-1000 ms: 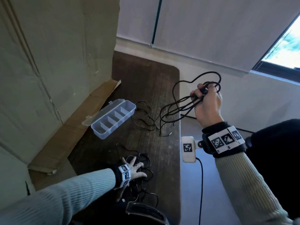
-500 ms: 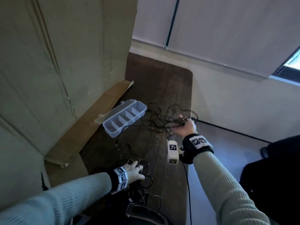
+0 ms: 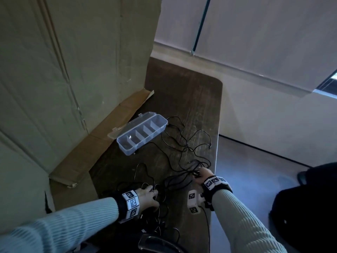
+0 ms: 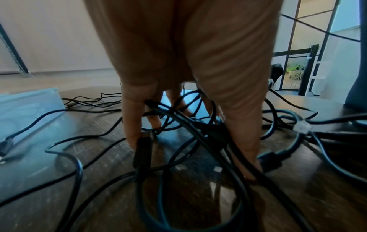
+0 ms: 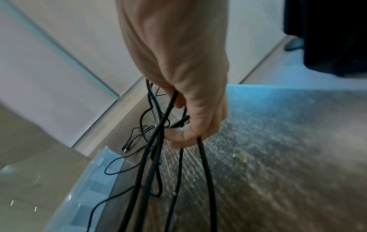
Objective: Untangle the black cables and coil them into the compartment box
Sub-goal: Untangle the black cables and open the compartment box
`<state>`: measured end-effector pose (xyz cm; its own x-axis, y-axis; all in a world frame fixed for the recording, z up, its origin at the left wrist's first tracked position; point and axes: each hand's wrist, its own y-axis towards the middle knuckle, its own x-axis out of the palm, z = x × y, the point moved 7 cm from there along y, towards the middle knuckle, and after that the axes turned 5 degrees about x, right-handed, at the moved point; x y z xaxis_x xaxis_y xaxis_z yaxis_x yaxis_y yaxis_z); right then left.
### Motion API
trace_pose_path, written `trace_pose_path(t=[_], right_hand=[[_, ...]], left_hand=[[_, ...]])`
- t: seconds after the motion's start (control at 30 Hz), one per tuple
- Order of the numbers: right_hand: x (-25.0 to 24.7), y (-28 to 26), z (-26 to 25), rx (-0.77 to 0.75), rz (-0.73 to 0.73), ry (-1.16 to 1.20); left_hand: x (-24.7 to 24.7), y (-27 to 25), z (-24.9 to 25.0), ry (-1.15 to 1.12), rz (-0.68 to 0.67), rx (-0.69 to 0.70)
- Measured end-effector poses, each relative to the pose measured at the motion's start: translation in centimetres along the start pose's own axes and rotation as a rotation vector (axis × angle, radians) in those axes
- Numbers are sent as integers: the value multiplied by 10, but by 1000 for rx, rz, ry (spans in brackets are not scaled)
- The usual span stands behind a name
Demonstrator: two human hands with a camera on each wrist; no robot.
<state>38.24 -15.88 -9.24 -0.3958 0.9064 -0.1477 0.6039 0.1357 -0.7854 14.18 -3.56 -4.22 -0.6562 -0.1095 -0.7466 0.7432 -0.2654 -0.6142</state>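
A clear compartment box [image 3: 142,133] stands open mid-table, its compartments holding no cable; it also shows as box [image 4: 29,106] and box [image 5: 59,188]. Thin black cables [image 3: 184,143] sprawl from the box toward the table's right edge. My right hand [image 3: 202,174] is low near that edge, and this right hand [image 5: 178,125] grips a bundle of black cables [image 5: 158,157] in curled fingers. My left hand [image 3: 149,197] is over a second tangle [image 3: 160,207] at the near end. The left hand [image 4: 188,141] stands with straight fingers [image 4: 133,125] pressing down among the cables [image 4: 198,133].
A large cardboard sheet [image 3: 73,70] leans along the left, its flap [image 3: 102,143] lying on the dark wood table [image 3: 191,97]. The table's right edge [image 3: 217,143] drops to grey floor. A dark shape [image 3: 310,207] sits at right, a clear object [image 3: 155,243] at the near edge.
My right hand has come down from chest height with its cable bundle to the table, then drawn toward me along the right edge. The left hand has stayed on the near tangle.
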Motion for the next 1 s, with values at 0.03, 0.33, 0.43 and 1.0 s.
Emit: trace_pose_path(t=[0.03,0.33,0.43,1.0], right_hand=[[4,4,1,60,-34,-107],[-4,-51,-26,-11,117,-10],[-25,-46,-28,-105,258,-41],[37,-121,-31,-484,169,-768]], left_hand=[[-4,-4,1,-36,-9,20],[-99,-15,-40,-368,378,-17],[-97,-8,-71,-299,410,-182],[-11,-24,-80,-550,264,-295]])
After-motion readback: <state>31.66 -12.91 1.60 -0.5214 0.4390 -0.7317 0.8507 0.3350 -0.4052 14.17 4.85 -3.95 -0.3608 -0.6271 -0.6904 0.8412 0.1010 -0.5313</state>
